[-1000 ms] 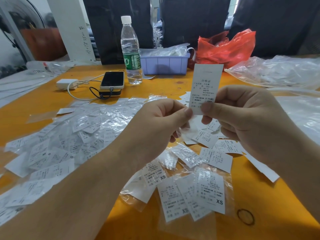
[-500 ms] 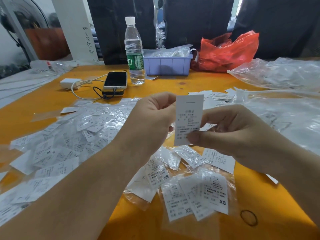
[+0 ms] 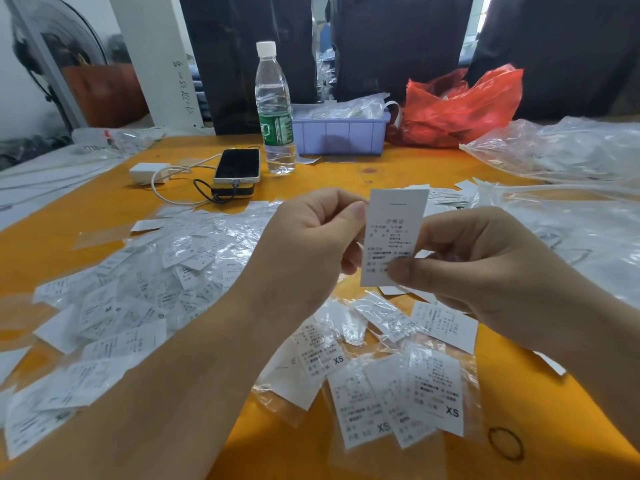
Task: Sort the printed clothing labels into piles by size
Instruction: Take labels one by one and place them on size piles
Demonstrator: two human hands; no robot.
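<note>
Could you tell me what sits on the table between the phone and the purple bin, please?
In the head view, a clear water bottle with a green label stands upright between the phone and the purple bin.

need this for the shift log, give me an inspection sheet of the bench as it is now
surface: orange table, mostly littered
job's things: held label, size hidden by thumb; XS pile near; mixed bagged heap left
clutter: water bottle, phone, lilac bin, red bag, rubber band
grippers: left hand and right hand pinch the label
cables: white charger lead
surroundings: fan
</note>
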